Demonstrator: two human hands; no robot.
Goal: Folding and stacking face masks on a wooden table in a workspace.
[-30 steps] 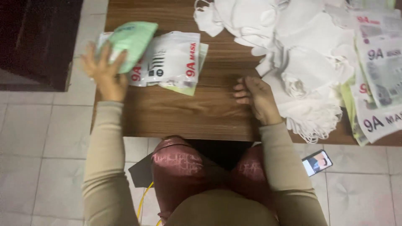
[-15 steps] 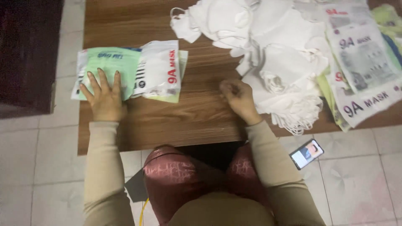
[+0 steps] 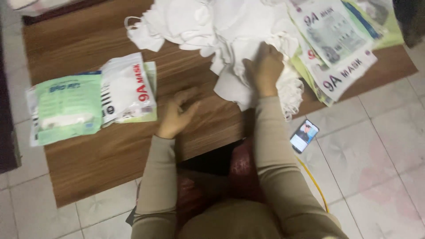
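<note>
Half a second back: left hand flat on the green packet at the left; right hand curled on bare wood beside the heap. Now lifted off and drawn in toward the middle, left hand (image 3: 177,116) over bare wood, fingers loosely spread, grasping nothing. Right hand (image 3: 265,68) gone forward onto the near edge of the pile of white masks (image 3: 212,26), fingers curved down into the cloth; whether pinching one mask or only pressing on it, cannot tell. Looks like one filled packet set down and the next loose mask being reached for.

Left behind at the left: green packet (image 3: 64,108), lying flat, overlapping a white printed packet (image 3: 128,88) just to its right. Far right: a fanned stack of flat printed bags (image 3: 332,44), partly under the mask heap.

All of it on a low wooden tabletop (image 3: 106,163) with dark brown grain, set on a floor of pale tiles (image 3: 376,168). On the tiles to the right, near the tabletop's edge, a phone (image 3: 304,135) with a lit screen, and a yellow cable (image 3: 315,186) curving toward the person's knee. Dark furniture along the left edge. Dim, warm light; picture somewhat blurred.
</note>
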